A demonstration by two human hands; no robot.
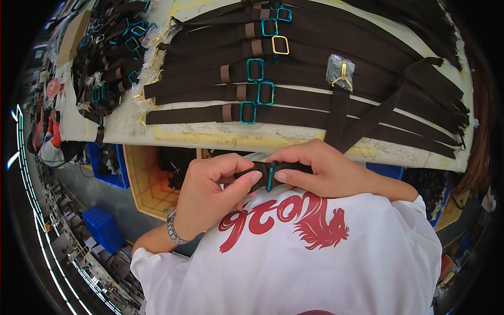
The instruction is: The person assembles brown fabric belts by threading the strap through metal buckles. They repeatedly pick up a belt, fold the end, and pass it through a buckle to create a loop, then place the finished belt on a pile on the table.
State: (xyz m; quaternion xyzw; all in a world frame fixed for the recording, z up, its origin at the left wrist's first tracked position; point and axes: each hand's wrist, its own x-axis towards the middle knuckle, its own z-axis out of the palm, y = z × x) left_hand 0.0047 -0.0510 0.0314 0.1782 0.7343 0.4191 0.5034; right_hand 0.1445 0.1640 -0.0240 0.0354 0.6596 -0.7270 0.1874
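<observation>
Close in front of my chest, a dark brown webbing strap [256,171] is stretched between both hands. A teal metal slide buckle [270,178], seen nearly edge-on, sits on it between my fingertips. My left hand [202,191] pinches the strap just left of the buckle, thumb on top. On the buckle's other side, my right hand [325,170] grips the strap between thumb and fingers. Parts of the strap are hidden behind my fingers. Beyond my right hand, a dark strap end with a gold hook in clear plastic [341,73] lies on the table, its length hanging over the edge.
Rows of dark straps [199,114] with teal buckles and one gold buckle [280,45] cover the pale table [178,135]. More straps heap at the left. Below stand a yellow crate [142,181] and blue bins [102,228]. A person [50,144] is at far left.
</observation>
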